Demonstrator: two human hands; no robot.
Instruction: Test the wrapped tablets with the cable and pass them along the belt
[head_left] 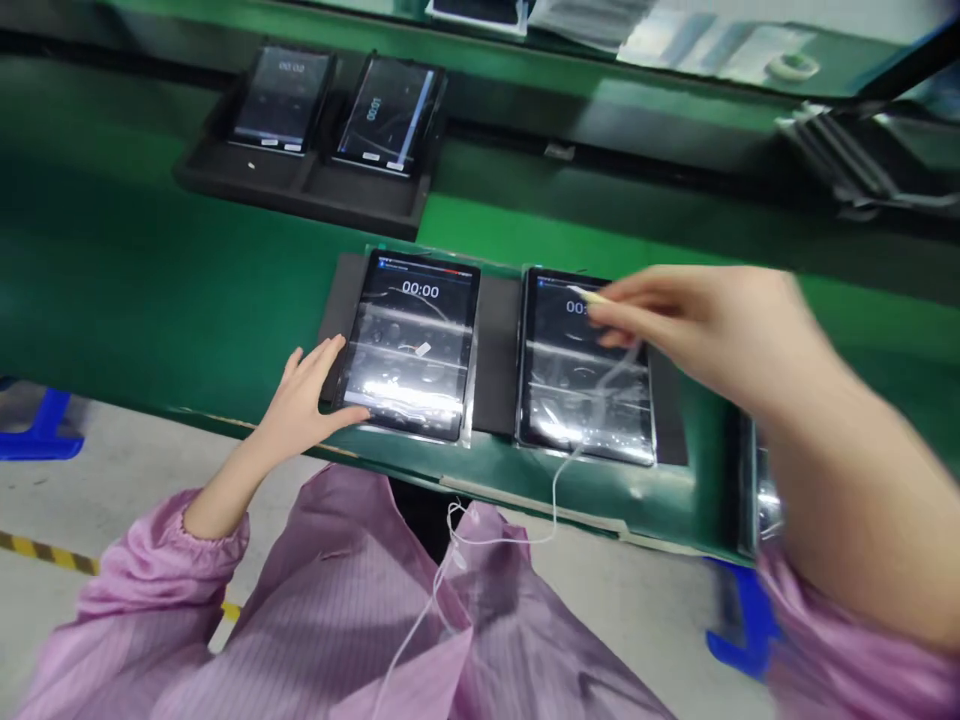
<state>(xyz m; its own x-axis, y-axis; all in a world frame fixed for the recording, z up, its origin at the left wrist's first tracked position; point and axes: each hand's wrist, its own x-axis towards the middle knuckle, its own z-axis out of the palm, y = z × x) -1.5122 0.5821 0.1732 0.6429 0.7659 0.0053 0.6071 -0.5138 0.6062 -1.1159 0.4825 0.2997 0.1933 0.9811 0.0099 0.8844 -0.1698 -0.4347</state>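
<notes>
The front-left tablet (409, 345) reads "00:00"; the back-left tablet (281, 97) reads "00:02".

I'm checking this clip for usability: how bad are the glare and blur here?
In the head view, white glare streaks across the lower screen of the tablet showing 00:00; the right hand and forearm are motion-blurred; the green workbench bows slightly from lens distortion.

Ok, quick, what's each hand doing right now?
Left hand: open, fingers spread, touching the edge of a film-wrapped tablet.
Right hand: closed in a pinch, holding a thin white cable.
</notes>
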